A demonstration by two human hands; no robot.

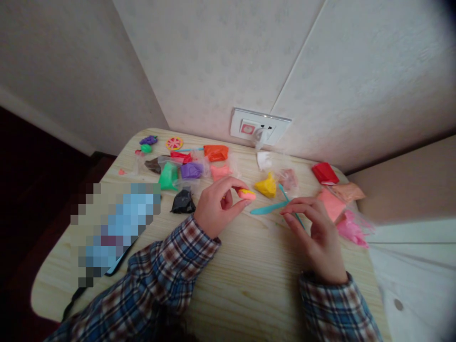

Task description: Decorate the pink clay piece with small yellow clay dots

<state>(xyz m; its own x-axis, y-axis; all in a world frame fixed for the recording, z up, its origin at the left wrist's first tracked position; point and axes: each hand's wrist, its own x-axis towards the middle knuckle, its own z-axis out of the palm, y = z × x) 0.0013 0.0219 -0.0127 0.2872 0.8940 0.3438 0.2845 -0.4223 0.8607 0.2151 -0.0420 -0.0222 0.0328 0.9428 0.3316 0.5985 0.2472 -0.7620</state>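
Note:
My left hand pinches a small clay piece, pink-orange with yellow on top, between thumb and fingertips above the table. My right hand hovers to the right, thumb and fingertips drawn together; whatever may be between them is too small to make out. Just by those fingertips lie a flat turquoise clay knife and a thin turquoise stick-like tool, crossing each other and partly covered by the hand. A yellow clay packet sits beyond the knife.
Clay packets in plastic, among them green, purple, black, orange and red, are spread over the wooden table. Finished-looking clay grapes and a round slice lie far left. A blurred-out device lies left.

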